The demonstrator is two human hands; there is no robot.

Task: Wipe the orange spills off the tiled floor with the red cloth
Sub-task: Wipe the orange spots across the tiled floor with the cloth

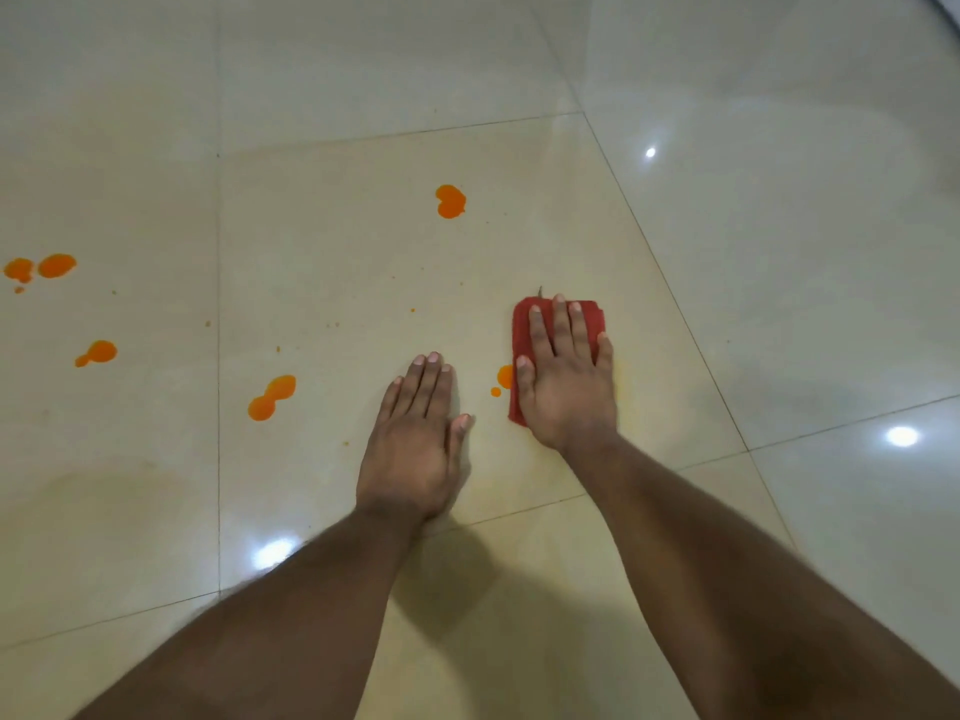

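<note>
The tiled floor (727, 252) is glossy cream, cut by thin dark grout lines, and several ceiling lights glare off it as white spots. Nothing stands on it besides the cloth and the two hands; no writing or label can be read anywhere.

The red cloth (524, 335) lies folded flat on the large centre tile, near that tile's right grout line. The right hand (569, 387) presses down on it with palm flat and fingers spread straight (nothing is pinched or gripped). The left hand (415, 449) rests flat on bare tile just beside it, fingers together and extended, holding nothing.

A small orange spill (504, 377) touches the cloth's left edge, between the two hands. A double blob (271, 397) sits left of the left hand, near the vertical grout line. A heart-shaped spill (450, 201) lies farther up the same tile. On the next tile to the left are a pair of blobs (41, 267) at the frame's edge and another spill (97, 352) below them. Tiny orange specks are scattered among them.
</note>
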